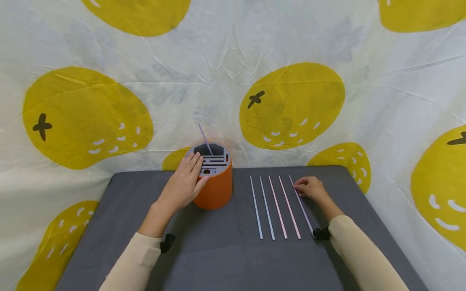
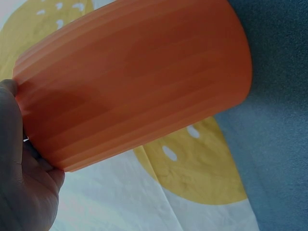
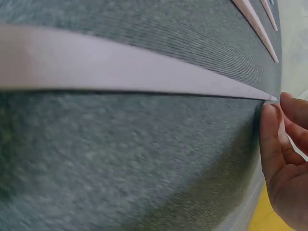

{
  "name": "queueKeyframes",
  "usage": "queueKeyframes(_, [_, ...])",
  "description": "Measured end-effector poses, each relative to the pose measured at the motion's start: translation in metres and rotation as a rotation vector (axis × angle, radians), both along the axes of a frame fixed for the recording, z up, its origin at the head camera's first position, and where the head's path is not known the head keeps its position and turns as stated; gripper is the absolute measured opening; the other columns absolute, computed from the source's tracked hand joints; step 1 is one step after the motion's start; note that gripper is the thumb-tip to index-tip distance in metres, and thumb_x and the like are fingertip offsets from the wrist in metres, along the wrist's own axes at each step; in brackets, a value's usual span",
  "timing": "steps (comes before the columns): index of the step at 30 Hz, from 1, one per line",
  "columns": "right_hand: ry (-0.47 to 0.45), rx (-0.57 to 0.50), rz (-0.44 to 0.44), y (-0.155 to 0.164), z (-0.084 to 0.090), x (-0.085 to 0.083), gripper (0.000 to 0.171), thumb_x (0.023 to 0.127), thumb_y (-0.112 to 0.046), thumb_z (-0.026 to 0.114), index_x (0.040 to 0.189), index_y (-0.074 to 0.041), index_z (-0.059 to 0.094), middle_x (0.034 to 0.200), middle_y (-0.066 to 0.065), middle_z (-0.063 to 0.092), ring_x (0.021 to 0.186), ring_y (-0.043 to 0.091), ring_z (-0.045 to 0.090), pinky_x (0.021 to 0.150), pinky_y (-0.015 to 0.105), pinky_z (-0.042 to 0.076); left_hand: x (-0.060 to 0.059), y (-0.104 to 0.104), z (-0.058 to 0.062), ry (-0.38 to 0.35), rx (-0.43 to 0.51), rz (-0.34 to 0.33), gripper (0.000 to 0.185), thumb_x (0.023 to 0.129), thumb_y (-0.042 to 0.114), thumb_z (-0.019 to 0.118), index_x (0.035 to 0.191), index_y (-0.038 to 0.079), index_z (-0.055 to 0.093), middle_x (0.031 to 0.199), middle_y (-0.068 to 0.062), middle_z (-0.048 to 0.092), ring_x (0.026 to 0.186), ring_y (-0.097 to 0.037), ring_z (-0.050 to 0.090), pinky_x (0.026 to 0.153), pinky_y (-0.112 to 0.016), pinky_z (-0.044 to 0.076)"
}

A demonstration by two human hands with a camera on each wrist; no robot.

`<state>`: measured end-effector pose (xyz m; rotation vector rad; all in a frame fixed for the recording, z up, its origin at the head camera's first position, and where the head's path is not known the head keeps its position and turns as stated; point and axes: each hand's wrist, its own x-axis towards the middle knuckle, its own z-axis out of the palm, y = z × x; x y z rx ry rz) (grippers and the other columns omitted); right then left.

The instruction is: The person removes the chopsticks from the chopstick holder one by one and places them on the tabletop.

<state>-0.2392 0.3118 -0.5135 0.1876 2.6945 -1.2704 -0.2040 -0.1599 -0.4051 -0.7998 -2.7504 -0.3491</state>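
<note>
An orange round holder (image 1: 214, 192) with a grey slotted top (image 1: 215, 163) stands at the back of the table, a thin purple straw (image 1: 205, 138) upright and leaning in its rear opening. My left hand (image 1: 185, 178) rests on the left of that top, fingers extended; the left wrist view shows the holder's ribbed side (image 2: 134, 82) with the hand at its rim. To the right, my right hand (image 1: 311, 188) pinches the upper part of another purple straw (image 1: 303, 210) between thumb and fingertips. That straw (image 3: 120, 65) stretches from the foreground to the fingertips in the right wrist view.
Left of the pinched straw, two pink straws (image 1: 277, 206) and two blue straws (image 1: 256, 208) lie in a spaced row on the dark grey tabletop (image 1: 225, 250). A white cloth with yellow fruit prints (image 1: 291, 105) hangs right behind the table's back edge.
</note>
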Motion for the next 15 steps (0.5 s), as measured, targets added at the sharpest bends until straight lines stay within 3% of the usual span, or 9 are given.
queueKeyframes(7, [0.074, 0.089, 0.05, 0.003, 0.012, -0.004, 0.028, 0.102, -0.019, 0.068, 0.116, 0.005, 0.072, 0.093, 0.015, 0.073, 0.074, 0.014, 0.069, 0.069, 0.03, 0.062, 0.001, 0.001, 0.0, -0.021, -0.004, 0.004, 0.07, 0.11, 0.042, 0.047, 0.16, -0.003, 0.03, 0.169, -0.019, 0.027, 0.159, -0.036, 0.021, 0.13, -0.053, 0.016])
queueKeyframes(12, [0.164, 0.157, 0.106, -0.006, 0.031, -0.013, 0.028, 0.102, -0.025, 0.067, 0.115, 0.0, 0.073, 0.082, 0.009, 0.072, 0.069, 0.016, 0.064, 0.065, 0.03, 0.055, 0.001, 0.0, 0.001, -0.019, -0.004, -0.001, 0.07, 0.11, 0.042, 0.047, 0.161, -0.003, 0.029, 0.169, -0.02, 0.026, 0.159, -0.036, 0.02, 0.13, -0.053, 0.017])
queueKeyframes(15, [0.217, 0.139, 0.147, -0.018, 0.046, -0.017, 0.031, 0.102, -0.026, 0.067, 0.117, 0.0, 0.073, 0.088, 0.014, 0.073, 0.072, 0.019, 0.064, 0.066, 0.029, 0.055, 0.001, -0.001, 0.001, -0.016, -0.006, -0.002, 0.07, 0.11, 0.042, 0.047, 0.161, -0.003, 0.029, 0.169, -0.02, 0.026, 0.159, -0.036, 0.019, 0.13, -0.053, 0.017])
